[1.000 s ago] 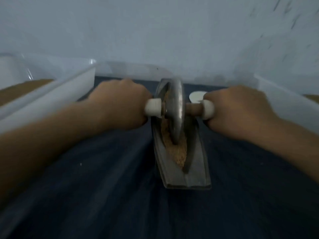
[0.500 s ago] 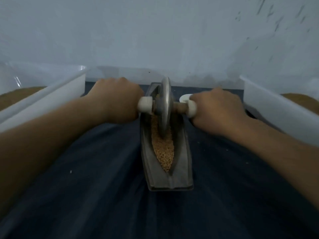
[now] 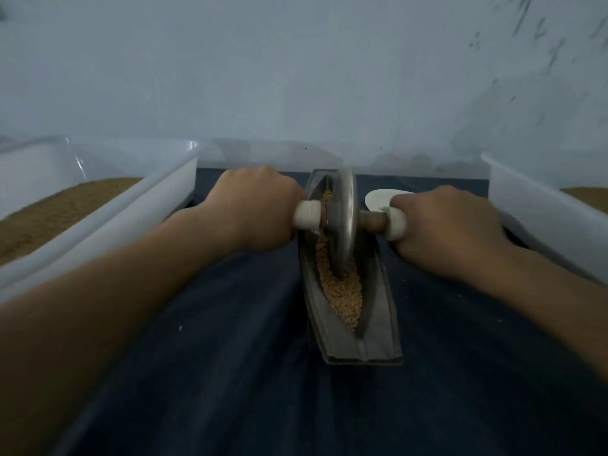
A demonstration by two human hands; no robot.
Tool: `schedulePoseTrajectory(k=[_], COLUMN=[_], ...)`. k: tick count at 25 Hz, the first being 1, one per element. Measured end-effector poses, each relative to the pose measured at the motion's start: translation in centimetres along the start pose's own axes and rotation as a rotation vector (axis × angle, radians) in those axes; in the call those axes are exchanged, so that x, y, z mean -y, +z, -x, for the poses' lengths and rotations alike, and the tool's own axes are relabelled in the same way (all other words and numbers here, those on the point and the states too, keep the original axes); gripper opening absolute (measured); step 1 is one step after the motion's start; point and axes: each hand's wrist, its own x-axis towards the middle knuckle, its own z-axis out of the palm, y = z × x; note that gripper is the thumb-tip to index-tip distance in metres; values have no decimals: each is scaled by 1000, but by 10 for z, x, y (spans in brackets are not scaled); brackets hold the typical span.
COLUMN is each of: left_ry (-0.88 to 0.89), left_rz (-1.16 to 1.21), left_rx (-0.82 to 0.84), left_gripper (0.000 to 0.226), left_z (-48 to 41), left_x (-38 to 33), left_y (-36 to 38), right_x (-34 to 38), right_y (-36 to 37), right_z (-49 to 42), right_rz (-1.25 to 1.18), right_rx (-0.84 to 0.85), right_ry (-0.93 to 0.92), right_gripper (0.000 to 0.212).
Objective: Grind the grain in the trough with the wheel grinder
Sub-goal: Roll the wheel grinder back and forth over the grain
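The metal trough (image 3: 378,311) lies lengthwise on a dark blue cloth (image 3: 230,357), its pointed hollow holding tan grain (image 3: 345,294). The wheel grinder (image 3: 343,222) stands upright in the far half of the trough, with its lower edge sunk in the grain. The left hand (image 3: 253,209) is closed around the axle handle to the left of the trough, and the right hand (image 3: 444,232) is closed around the handle to the right; both hands are clamped on the grinder, apart from each other. A small white object (image 3: 378,197) lies just right of the trough's far end, partly behind the right hand. A white tub (image 3: 131,205) with brown material stands well left of the trough, and another white tub (image 3: 539,209) stands to its right.
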Motion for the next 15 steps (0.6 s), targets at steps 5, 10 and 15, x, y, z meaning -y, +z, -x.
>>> schedulePoseTrajectory(k=[5, 10, 15], left_ry=[-44, -238, -20], left_rz=[-99, -55, 71], left_rx=[-271, -122, -182], left_gripper=[16, 12, 15], left_z=[10, -25, 35], left_x=[-2, -12, 2], left_y=[16, 13, 14], right_x=[-2, 10, -10], right_y=[4, 4, -13], right_z=[-3, -52, 4], right_rz=[76, 31, 160], right_rx=[-128, 124, -165], right_ry=[-34, 87, -240], right_gripper=[27, 18, 24])
